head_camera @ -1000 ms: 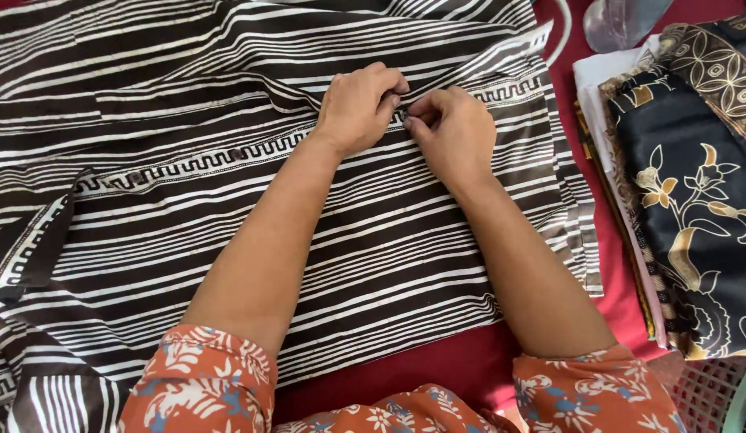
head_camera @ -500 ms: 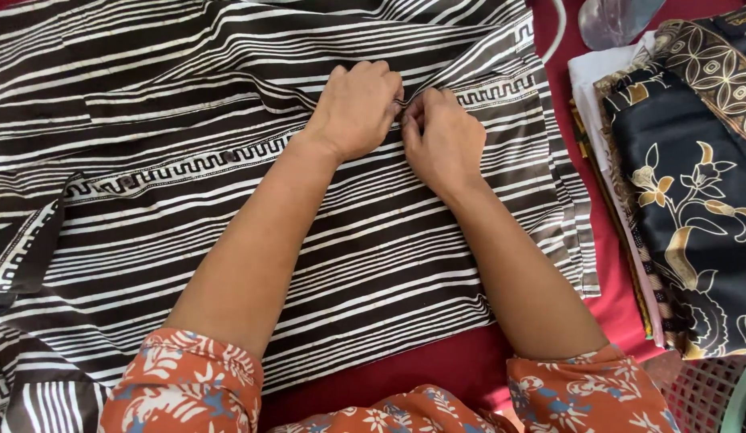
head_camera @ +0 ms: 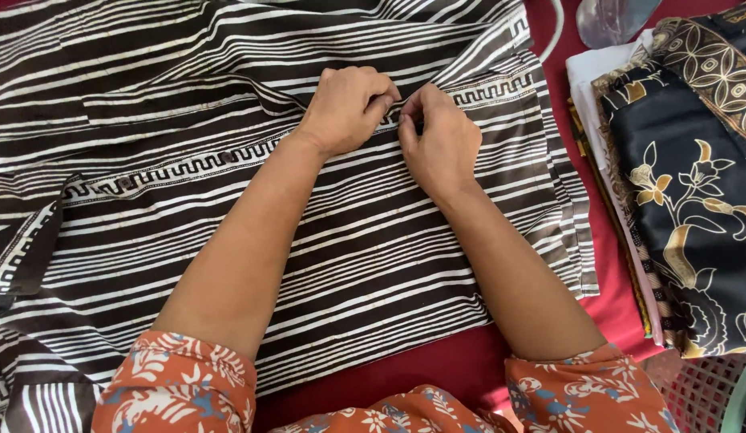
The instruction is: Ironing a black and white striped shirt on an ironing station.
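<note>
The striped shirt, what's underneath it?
A red surface shows below the striped shirt and along its right edge. Anything else beneath it is covered by the cloth.

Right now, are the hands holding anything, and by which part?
Both the left hand and right hand pinch the striped shirt at its patterned front band, fingertips meeting at one spot. Whether a button sits between them cannot be told.
</note>
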